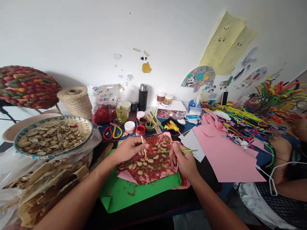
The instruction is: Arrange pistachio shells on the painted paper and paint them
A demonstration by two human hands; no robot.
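Observation:
My left hand (pixel 130 149) is closed around a pale wooden stick (pixel 143 143), whose red-stained lower end points down at the peanut shells (pixel 145 164). My right hand (pixel 183 159) pinches a thin green stick (pixel 189 150) that lies level, pointing right, with its other end over the sheet. Between both hands lies a pink sheet (pixel 127 175) smeared with red and dark green paint, and several tan shell halves are scattered on it. Beneath it is a green sheet (pixel 144 196). Behind the hands stand a red paint jar (pixel 140 130) and a dark green paint jar (pixel 150 126).
On the left are a basket (pixel 18 140) of shells and a twine spool (pixel 74 102). Scissors (pixel 112 132), a yellow glue gun (pixel 171 126) and a black bottle (pixel 143 99) stand behind. Pink paper (pixel 230 159) lies right, near another person's arm (pixel 280 150).

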